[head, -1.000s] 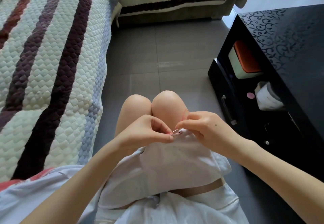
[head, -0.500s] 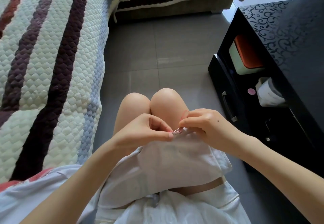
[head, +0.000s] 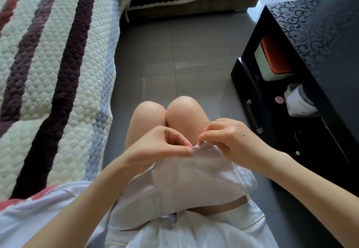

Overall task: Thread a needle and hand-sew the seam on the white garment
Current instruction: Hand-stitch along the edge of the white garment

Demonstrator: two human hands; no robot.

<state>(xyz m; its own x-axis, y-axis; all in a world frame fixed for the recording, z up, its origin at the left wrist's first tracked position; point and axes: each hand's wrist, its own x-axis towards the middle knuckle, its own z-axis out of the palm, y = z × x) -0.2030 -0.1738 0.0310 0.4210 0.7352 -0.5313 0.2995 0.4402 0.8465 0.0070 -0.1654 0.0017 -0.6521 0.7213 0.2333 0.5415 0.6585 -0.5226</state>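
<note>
Hand-sewing the seam. The garment [head: 194, 179] lies on the lap. Left hand [head: 155, 146] pinches its edge; right hand [head: 231, 141] pinches the needle [head: 197, 145], thread [head: 203, 128] looped above. Advised: a taut edge, a firm grip, short even stitches.

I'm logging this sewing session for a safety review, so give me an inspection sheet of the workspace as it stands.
Surface: no table in use; the white garment lies across the lap, above the grey tiled floor.
Job's things: needle at the garment's top edge; red thread loops by the right forefinger.
Clutter: orange-lidded box, white container and pink disc on the shelf of the black table.
Grippers: left hand pinches the garment's edge; right hand pinches the needle.
Cables: nothing seen.
Surroundings: striped quilted sofa cover to the left.
</note>
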